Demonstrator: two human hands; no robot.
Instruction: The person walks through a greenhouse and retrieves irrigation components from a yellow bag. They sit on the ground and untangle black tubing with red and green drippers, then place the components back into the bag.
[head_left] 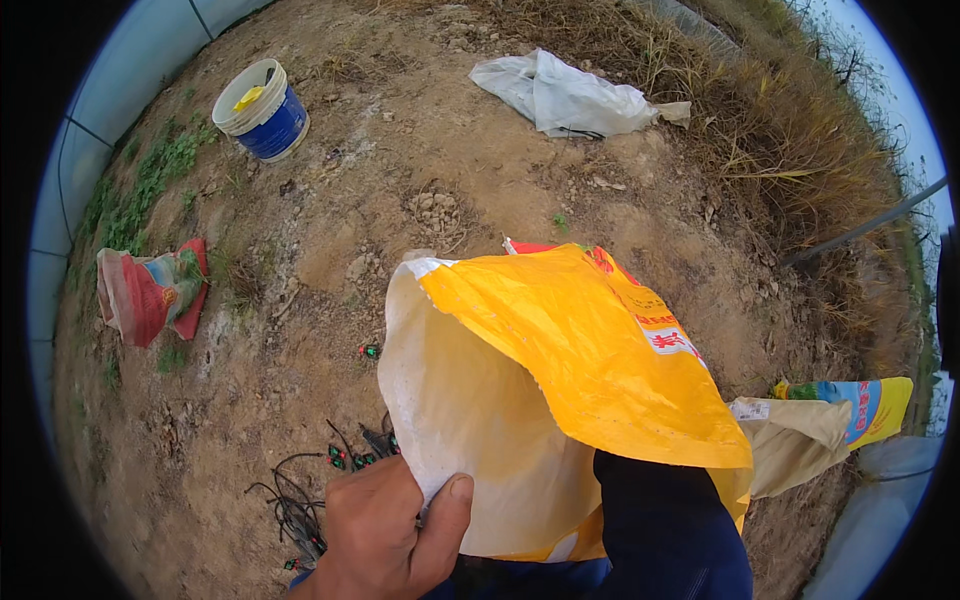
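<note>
A large yellow woven sack [600, 350] with a whitish inside lies in front of me, its mouth gaping toward me. My left hand [385, 525] pinches the left side of the sack's rim between thumb and fingers. My right forearm, in a dark blue sleeve [665, 530], reaches into the mouth from the lower right. The sack hides my right hand, so its fingers do not show. Beside my left hand, thin black tubes [295, 515] with small green and red fittings lie on the soil. Another small green and red fitting [369, 352] lies just left of the sack.
A white and blue bucket [270, 120] with something yellow inside stands at the far left. A red woven sack [140, 300] lies below it. White sheeting [560, 95] lies at the back, near dry grass [780, 150]. A beige sack [800, 440] lies at right.
</note>
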